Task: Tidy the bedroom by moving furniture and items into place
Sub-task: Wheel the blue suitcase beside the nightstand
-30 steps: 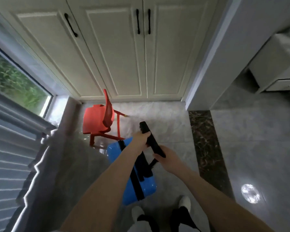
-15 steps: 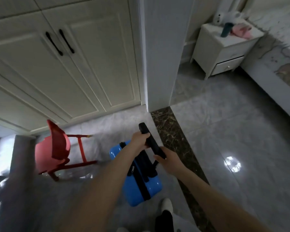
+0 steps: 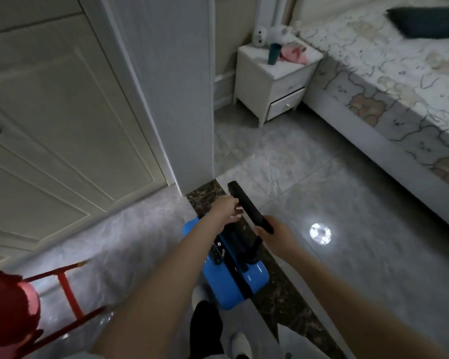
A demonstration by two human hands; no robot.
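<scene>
A small blue suitcase [image 3: 246, 281] with black trim stands on the floor just in front of my feet. Its black pull handle [image 3: 246, 203] is extended up toward me. My left hand [image 3: 227, 207] grips the far end of the handle bar. My right hand [image 3: 275, 237] grips the near end. The suitcase sits over a dark marble threshold strip [image 3: 283, 301] at the corner of a white wall.
A red chair [image 3: 13, 309] stands at the lower left. White wardrobe doors [image 3: 62, 120] fill the left. A white nightstand [image 3: 272, 81] with a cup and toys stands ahead, beside a bed [image 3: 394, 94] on the right. Grey tile floor [image 3: 335, 177] lies between.
My view has swung right, from the wardrobe toward the bedroom. The suitcase has moved with me onto the dark threshold strip. The red chair has slid to the lower left edge. Both hands keep their hold.
</scene>
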